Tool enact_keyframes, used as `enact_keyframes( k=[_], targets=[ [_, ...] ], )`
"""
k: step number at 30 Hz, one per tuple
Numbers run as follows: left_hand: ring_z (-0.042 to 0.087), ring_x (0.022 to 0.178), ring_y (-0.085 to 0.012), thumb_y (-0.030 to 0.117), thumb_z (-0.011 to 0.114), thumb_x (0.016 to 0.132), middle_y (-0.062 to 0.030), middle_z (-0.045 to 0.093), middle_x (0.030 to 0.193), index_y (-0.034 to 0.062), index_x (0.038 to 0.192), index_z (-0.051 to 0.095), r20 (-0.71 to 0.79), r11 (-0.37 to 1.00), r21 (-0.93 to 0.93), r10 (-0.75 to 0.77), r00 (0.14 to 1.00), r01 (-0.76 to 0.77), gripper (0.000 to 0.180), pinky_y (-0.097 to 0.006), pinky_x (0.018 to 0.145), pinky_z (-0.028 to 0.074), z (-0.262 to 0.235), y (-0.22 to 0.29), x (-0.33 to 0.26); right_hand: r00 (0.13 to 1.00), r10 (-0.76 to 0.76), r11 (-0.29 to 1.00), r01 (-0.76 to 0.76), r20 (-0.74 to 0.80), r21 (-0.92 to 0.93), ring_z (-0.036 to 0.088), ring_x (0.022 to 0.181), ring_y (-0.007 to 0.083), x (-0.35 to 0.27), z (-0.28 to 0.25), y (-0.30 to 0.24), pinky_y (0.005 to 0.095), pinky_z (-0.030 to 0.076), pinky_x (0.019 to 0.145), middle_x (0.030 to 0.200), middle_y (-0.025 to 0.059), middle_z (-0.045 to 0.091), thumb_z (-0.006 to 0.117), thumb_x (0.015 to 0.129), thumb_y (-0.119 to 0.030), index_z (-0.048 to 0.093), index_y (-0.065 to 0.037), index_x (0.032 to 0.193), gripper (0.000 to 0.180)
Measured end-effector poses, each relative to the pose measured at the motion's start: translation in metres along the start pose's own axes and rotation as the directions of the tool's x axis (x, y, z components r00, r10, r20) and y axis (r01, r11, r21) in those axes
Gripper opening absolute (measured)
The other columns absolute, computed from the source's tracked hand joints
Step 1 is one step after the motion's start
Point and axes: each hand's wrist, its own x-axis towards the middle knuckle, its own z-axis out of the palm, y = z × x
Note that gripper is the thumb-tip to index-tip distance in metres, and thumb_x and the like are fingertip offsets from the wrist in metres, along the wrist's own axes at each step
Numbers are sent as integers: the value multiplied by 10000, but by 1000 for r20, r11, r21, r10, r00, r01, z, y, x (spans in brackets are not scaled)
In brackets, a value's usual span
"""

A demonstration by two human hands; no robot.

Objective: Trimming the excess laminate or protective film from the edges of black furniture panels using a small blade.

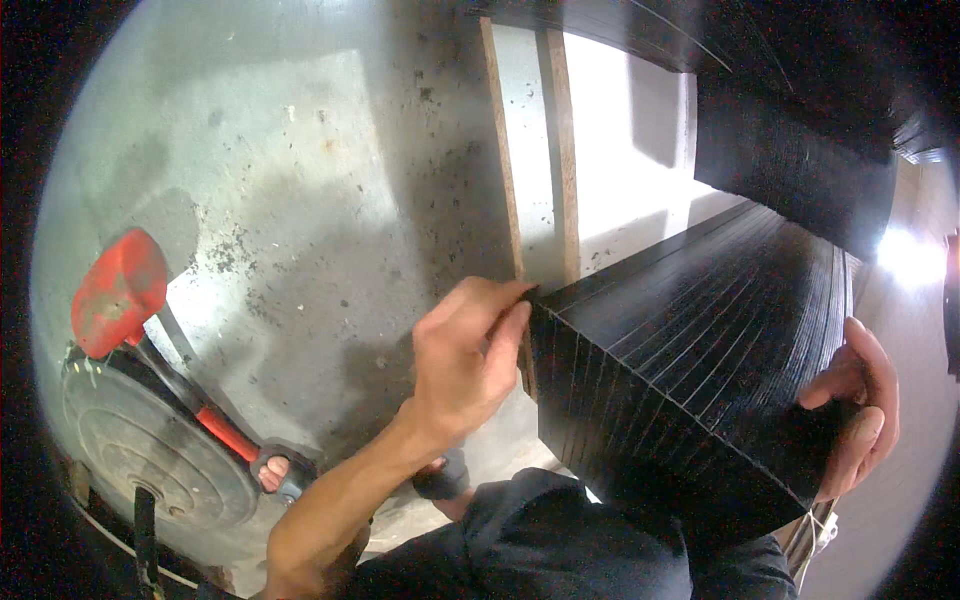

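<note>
Stack of black boards (690, 360), set on edge, fills the centre-right of the view, near end toward the person.

Left hand (468, 355): at 9 o'clock of the stack's near end, fingers curled, fingertips pinching the top left corner of the outermost board.

Right hand (862, 410): at 3 o'clock of the stack, open palm pressed flat to its right face, fingers spread.

Red mallet (120, 292) lies at 9 o'clock, well apart, head resting across a round grey disc (140, 450) on the concrete floor (300, 180).
</note>
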Motion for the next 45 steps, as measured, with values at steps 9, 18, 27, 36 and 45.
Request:
enact_keyframes(
  k=[9, 18, 27, 36, 45],
  targets=[
    [671, 743, -290, 44, 703, 851, -159, 680, 852, -8, 1014, 725, -46, 999, -16, -47, 998, 46, 172, -367, 687, 527, 2, 6, 1, 999, -30, 999, 29, 34, 36, 529, 628, 143, 0, -2, 8, 286, 409, 686, 631, 59, 582, 349, 982, -694, 605, 102, 1252, 879],
    [651, 701, -298, 46, 704, 864, -141, 631, 793, 24, 1042, 718, -177, 998, 15, 64, 982, -63, 180, -373, 640, 513, 9, 20, -16, 999, 45, 999, -45, -9, -24, 529, 637, 144, -1, 0, -1, 277, 397, 700, 632, 54, 588, 378, 979, -688, 598, 101, 1269, 869],
    [640, 720, -310, 21, 675, 874, -143, 634, 806, 27, 1048, 713, -152, 987, 119, 122, 981, -105, 179, -392, 659, 513, 17, 25, -11, 999, -37, 999, 37, -5, 15, 539, 632, 127, 1, -2, 4, 261, 396, 637, 673, 69, 621, 384, 1004, -628, 600, 123, 1254, 820],
    [677, 761, -225, 94, 660, 896, -136, 700, 831, -30, 952, 731, 180, 998, -52, -21, 983, 31, 153, -335, 701, 518, -11, 42, 28, 994, 37, 999, -34, 106, -28, 597, 599, 126, 7, -15, -7, 266, 436, 629, 658, 60, 646, 387, 972, -653, 650, 71, 1235, 813],
    [628, 643, -193, 33, 713, 819, -99, 652, 699, -11, 874, 734, 368, 978, -202, 123, 922, -50, 73, -313, 602, 475, 4, 136, 48, 997, -39, 988, 30, 61, 150, 580, 538, 117, 21, -2, -11, 284, 434, 567, 610, 44, 620, 475, 937, -567, 748, 29, 1063, 667]
  ],
)
